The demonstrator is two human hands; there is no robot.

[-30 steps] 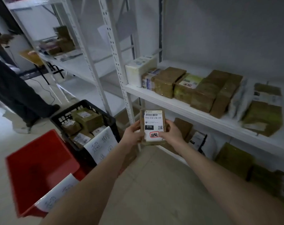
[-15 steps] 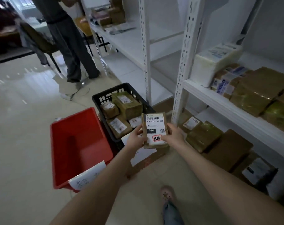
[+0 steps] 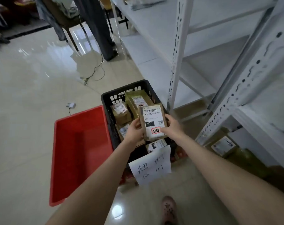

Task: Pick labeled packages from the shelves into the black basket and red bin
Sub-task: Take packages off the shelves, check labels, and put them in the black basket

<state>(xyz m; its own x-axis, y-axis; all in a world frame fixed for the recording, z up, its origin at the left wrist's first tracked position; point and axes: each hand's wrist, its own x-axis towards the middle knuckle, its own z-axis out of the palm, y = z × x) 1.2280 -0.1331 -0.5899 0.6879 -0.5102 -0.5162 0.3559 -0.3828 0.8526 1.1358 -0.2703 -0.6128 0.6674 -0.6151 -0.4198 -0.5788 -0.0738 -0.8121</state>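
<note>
I hold a small brown package (image 3: 153, 121) with a white label reading 010 and a red-ringed stamp, upright above the black basket (image 3: 108, 101). My left hand (image 3: 134, 129) grips its left edge and my right hand (image 3: 171, 125) grips its right edge. Several labeled brown packages (image 3: 121, 112) lie inside the basket. A handwritten paper sign (image 3: 151, 168) hangs on the basket's near side. The red bin (image 3: 79, 151) stands on the floor just left of the basket, with nothing visible inside.
White metal shelving (image 3: 178, 46) runs along the right, with more packages (image 3: 222, 146) on its lowest level. A person's dark trouser legs (image 3: 95, 26) and a chair (image 3: 65, 21) stand at the back. A cable (image 3: 95, 72) lies on the glossy floor. My shoe (image 3: 169, 208) is below.
I have turned from the shelf toward the floor containers. The package, still held in both hands, has moved from in front of the shelf to above the black basket.
</note>
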